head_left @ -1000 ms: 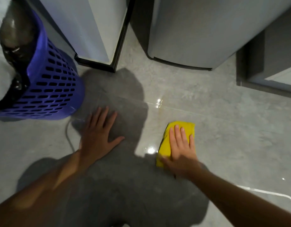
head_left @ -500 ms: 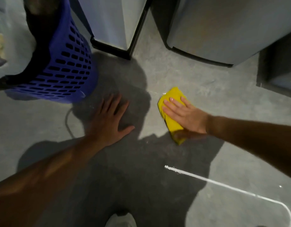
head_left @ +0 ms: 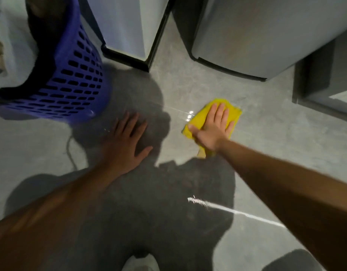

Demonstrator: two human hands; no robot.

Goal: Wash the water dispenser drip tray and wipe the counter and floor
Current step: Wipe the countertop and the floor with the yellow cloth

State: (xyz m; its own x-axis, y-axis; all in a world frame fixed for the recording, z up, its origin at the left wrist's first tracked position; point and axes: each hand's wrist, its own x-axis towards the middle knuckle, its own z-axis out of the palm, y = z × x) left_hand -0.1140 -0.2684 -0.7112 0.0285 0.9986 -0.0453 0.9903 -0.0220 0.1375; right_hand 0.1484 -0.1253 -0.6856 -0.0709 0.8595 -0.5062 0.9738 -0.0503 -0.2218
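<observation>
At far left we see a blue slotted basket (head_left: 71, 85) on the grey floor (head_left: 276, 153). Near it our left hand (head_left: 127, 147) lies flat, fingers spread, on bare floor. Right of that, our right hand (head_left: 213, 132) presses straight fingers onto the yellow cloth (head_left: 200, 119).

At the upper left of the frame we find a basket (head_left: 71, 85) on the floor (head_left: 286, 145). Below it, at centre, the left hand (head_left: 125, 147) lies flat on the floor. To its right, the right hand (head_left: 213, 130) rests flat on a cloth (head_left: 198, 119). Along the top stand a cabinet (head_left: 127, 26) and, right of it, an appliance (head_left: 256, 32).
</observation>
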